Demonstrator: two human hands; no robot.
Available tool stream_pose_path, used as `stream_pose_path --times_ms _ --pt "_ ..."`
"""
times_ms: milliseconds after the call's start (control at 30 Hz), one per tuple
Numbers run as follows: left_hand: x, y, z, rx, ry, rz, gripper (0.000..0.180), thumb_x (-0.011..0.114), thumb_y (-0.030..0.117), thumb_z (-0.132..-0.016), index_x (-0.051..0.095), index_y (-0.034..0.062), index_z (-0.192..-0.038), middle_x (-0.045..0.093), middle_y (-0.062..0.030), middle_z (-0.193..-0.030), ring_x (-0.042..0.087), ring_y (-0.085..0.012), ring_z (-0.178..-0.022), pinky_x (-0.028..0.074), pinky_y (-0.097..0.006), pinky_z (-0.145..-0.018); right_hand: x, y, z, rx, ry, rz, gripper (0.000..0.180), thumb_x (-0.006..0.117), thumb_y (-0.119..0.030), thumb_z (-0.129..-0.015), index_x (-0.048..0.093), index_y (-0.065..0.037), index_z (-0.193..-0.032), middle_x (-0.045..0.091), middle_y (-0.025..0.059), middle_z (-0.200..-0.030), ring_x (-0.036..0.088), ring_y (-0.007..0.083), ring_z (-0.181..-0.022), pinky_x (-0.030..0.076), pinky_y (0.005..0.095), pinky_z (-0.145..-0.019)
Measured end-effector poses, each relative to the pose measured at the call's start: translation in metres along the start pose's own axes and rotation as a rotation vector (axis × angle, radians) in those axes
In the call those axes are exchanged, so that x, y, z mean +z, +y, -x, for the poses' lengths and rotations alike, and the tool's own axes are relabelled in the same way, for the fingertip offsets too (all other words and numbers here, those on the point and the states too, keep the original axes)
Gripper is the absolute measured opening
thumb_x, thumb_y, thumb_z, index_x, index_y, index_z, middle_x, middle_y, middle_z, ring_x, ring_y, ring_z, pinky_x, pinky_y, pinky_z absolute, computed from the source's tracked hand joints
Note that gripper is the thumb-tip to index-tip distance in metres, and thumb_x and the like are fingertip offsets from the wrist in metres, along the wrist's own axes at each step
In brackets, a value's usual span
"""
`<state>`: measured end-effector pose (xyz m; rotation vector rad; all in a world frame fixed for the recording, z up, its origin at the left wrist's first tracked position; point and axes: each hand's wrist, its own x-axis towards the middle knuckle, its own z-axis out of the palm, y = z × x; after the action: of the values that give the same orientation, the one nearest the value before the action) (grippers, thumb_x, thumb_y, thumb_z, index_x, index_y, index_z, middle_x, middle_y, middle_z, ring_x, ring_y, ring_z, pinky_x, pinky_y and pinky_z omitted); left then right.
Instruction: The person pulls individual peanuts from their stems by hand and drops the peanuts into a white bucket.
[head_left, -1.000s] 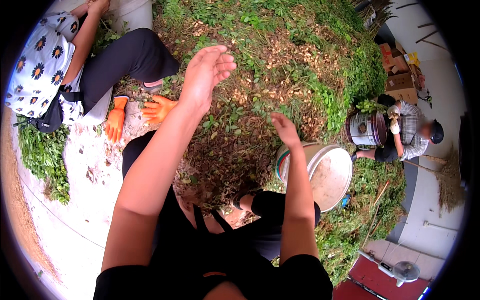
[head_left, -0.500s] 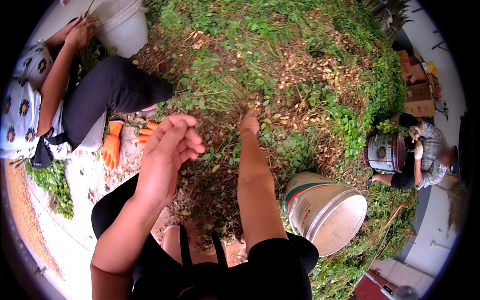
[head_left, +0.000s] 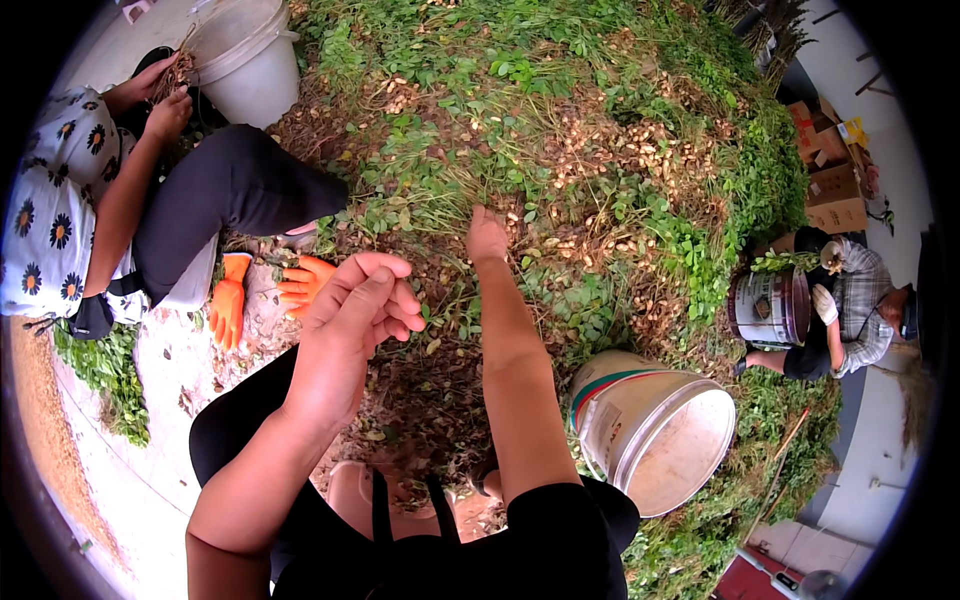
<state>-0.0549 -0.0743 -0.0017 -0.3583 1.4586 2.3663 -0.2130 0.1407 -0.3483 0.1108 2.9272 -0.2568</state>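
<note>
Right hand (head_left: pixel 487 238) is now moved from near the bucket (head_left: pixel 618 408) to the stems (head_left: pixel 458 190), which are fanned forward-left of it; its grip cannot be told. Left hand (head_left: pixel 350 312), farther, is held empty, half-curled.

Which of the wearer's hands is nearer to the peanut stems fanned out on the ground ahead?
Right: the right hand is at the near ends of the peanut stems; the left hand is raised, apart, to their left.
</note>
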Motion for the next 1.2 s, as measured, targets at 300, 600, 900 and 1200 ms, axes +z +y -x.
stream_pose_path --times_ms 300,600,900,1200 --pt "-0.004 -0.004 -0.007 -0.036 0.015 -0.013 0.018 0.043 0.019 -0.101 0.055 0.0068 -0.106 0.058 -0.0024 -0.082 0.057 -0.0123 -0.075 0.043 -0.026 -0.072 0.008 -0.047 -0.002 0.048 -0.398 0.245 0.055 0.058 -0.014 -0.093 0.034 -0.006 -0.142 0.059 0.0181 -0.117 0.065 0.0259 -0.079 0.055 0.0355 -0.062" --pt "-0.008 -0.006 -0.004 0.0 -0.058 0.01 0.018 0.044 0.018 -0.1 0.055 0.0067 -0.108 0.061 -0.0016 -0.087 0.06 -0.0116 -0.079 0.045 -0.025 -0.073 -0.054 -0.033 0.026 -0.115 -0.474 0.302 0.037 0.05 -0.031 -0.096 0.058 -0.004 -0.119 0.067 0.0162 -0.111 0.067 0.0318 -0.098 0.054 0.0433 -0.078" --pt "-0.009 0.0 -0.008 0.127 -0.071 -0.023 0.017 0.045 0.017 -0.1 0.055 0.0064 -0.109 0.062 -0.0016 -0.091 0.061 -0.01 -0.082 0.046 -0.024 -0.074 -0.221 -0.047 0.074 -0.227 -0.481 -0.07 0.045 0.049 -0.04 -0.096 0.06 0.002 -0.109 0.063 0.021 -0.111 0.06 0.0357 -0.105 0.044 0.047 -0.09" --pt "-0.018 -0.004 -0.01 0.635 -0.064 -0.814 0.039 0.05 -0.003 -0.084 0.047 0.0048 -0.122 0.056 -0.0119 -0.114 0.057 -0.0261 -0.11 0.046 -0.035 -0.089 -0.364 -0.071 0.152 -0.124 -0.418 -0.305 0.046 0.052 -0.042 -0.096 0.061 -0.003 -0.118 0.063 0.0204 -0.115 0.06 0.0297 -0.106 0.045 0.0423 -0.094"
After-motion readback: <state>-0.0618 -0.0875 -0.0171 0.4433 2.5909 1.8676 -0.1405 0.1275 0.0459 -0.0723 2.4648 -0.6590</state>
